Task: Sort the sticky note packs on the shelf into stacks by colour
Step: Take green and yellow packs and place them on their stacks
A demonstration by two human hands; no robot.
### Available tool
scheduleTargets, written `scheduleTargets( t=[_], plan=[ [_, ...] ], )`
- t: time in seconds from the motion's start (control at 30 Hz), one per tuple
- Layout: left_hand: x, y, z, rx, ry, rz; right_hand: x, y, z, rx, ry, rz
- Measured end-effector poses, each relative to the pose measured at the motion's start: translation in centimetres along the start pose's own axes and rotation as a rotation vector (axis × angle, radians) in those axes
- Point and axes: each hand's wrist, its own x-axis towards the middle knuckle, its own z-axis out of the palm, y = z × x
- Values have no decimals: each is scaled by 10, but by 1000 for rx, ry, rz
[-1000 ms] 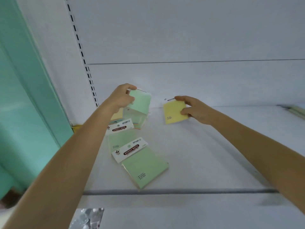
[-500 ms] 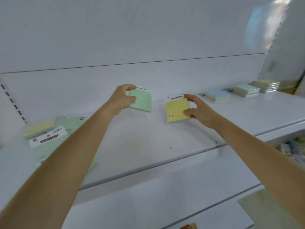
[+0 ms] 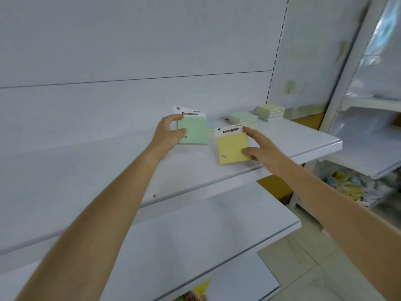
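The person carries two packs at once along the white shelf. The left hand holds a green sticky note pack above the shelf, near the back panel; the thumb and the fingers are clamped on its left edge. The right hand holds a yellow sticky note pack a little nearer to the front edge, with the forefinger on the white header card and the thumb pressed on the lower right part of the pad. Whether the yellow pack touches the shelf, I cannot tell.

At the back right corner of the shelf stand sorted stacks: a green stack, and beside it, closer to the right end, a pale yellow stack. A bluish pile seems to lie behind the two held packs, mostly hidden.

In my judgement the step in hand is the delivery of both packs. The next move calls for reaching further right, laying the green pack squarely on the green stack and the yellow one on the pale yellow stack, without pushing the piles askew.
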Motion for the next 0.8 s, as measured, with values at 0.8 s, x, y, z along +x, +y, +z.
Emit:
scheduleTargets(
  t=[0.8],
  plan=[
    [168, 15, 202, 23, 58, -9, 187, 21, -208, 69, 258, -69]
  ],
)
